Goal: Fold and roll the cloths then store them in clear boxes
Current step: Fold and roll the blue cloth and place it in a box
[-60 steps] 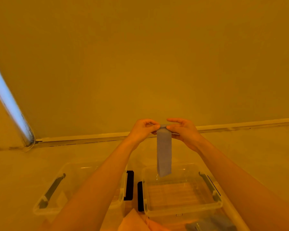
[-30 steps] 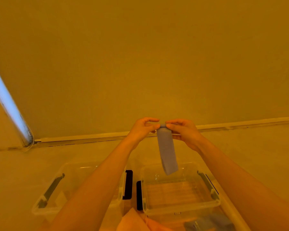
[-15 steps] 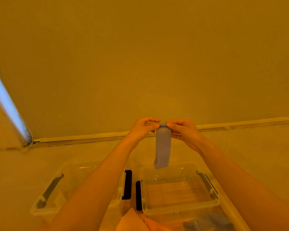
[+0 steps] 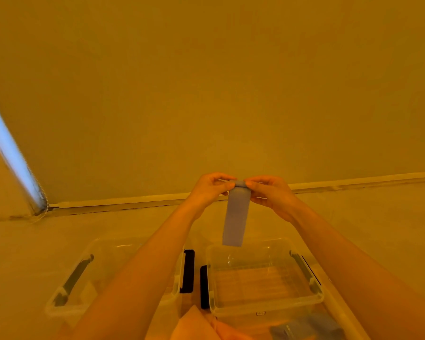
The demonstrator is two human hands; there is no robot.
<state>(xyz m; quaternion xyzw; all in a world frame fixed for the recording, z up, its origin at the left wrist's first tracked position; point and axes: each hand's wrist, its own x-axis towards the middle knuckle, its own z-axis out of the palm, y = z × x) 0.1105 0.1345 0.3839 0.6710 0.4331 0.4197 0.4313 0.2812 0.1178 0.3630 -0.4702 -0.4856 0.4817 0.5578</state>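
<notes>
While held aloft: both grips pinch top of narrow folded grey-blue cloth strip.
Left hand: fingertips clamped on strip's top-left edge.
Right hand: fingertips clamped on top-right edge, a small roll started there.
Cloth position: hangs free above right clear plastic box.
Left clear plastic box: beside it; contents unclear.
Progress: folding done; rolling barely begun, storing left.
Change: hanging tail looks shorter than two seconds ago; sway settled.

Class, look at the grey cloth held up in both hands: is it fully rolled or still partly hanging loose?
Partly loose. Grey cloth hangs as a flat strip below the left hand and right hand, rolled only at its top.
</notes>
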